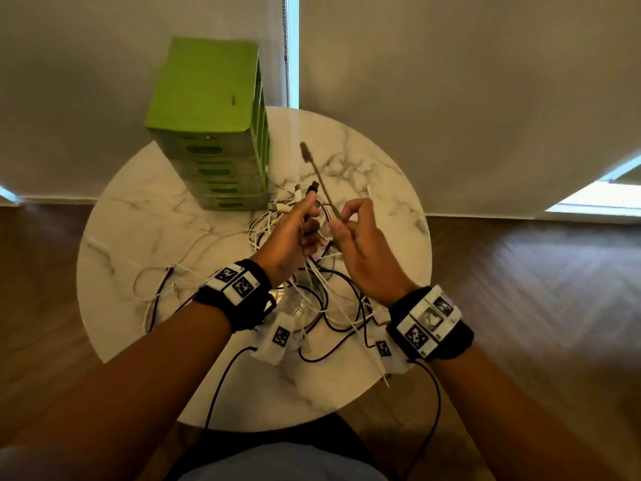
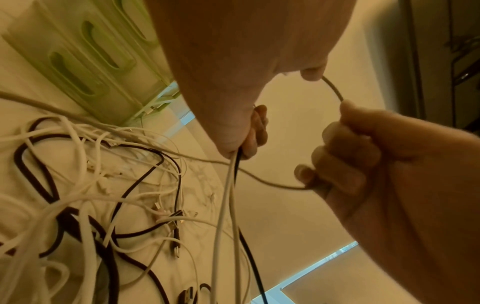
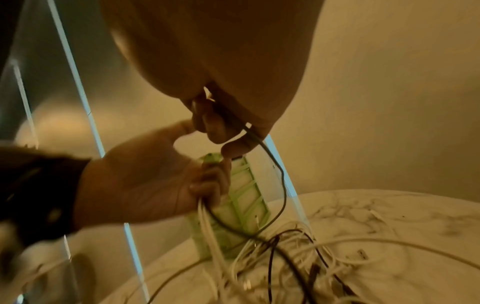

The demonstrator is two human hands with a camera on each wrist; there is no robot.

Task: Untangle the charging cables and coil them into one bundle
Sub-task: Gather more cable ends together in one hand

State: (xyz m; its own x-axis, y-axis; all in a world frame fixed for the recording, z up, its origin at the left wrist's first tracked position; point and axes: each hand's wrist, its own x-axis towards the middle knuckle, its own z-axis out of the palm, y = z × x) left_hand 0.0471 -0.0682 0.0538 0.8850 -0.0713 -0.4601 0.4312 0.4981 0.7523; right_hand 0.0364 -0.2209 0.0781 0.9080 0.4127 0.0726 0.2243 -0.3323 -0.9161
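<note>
A tangle of white and black charging cables (image 1: 312, 300) lies on the round marble table (image 1: 145, 216). My left hand (image 1: 298, 227) grips a few cables (image 2: 228, 205), white and black, with plug ends (image 1: 314, 187) sticking up past the fingers. My right hand (image 1: 353, 230) pinches a thin brown-grey cable (image 1: 321, 175) whose plug stands up and away over the table. In the left wrist view this thin cable (image 2: 333, 88) arcs from the left fingertips to the right hand (image 2: 363, 156). The right wrist view shows the same cable (image 3: 278, 174) dropping into the pile (image 3: 298, 257).
A green plastic drawer unit (image 1: 211, 133) stands at the table's back left, close to the cables. Pale blinds hang behind the table. Dark wooden floor surrounds it. Camera leads run from both wristbands down over the table's near edge.
</note>
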